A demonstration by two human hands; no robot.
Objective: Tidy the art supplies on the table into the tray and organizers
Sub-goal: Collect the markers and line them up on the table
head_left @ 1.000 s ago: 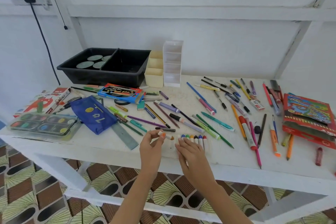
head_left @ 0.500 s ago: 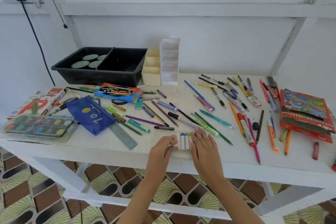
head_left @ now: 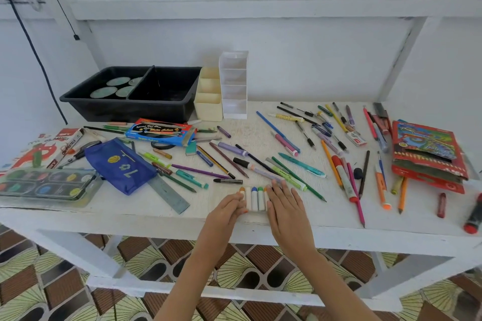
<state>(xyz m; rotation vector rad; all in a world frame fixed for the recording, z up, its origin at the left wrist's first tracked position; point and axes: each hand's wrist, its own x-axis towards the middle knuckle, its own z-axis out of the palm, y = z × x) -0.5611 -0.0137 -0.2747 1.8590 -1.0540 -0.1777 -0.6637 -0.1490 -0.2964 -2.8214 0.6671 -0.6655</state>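
Lower centre of frame, at desk front edge: left grip fingers straight, pushing row of white crayons sideways against right grip, laid flat, fingers spread on top; likely bunching set for one lift. Black tray, organizers upper left, well apart.

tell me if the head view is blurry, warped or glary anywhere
Head view: soft, even daylight, no hard shadows; the wide lens bows the table edge and stretches the corners; a faint sheen on the watercolour palette lid; the row of markers at the front looks sharp, without motion blur.
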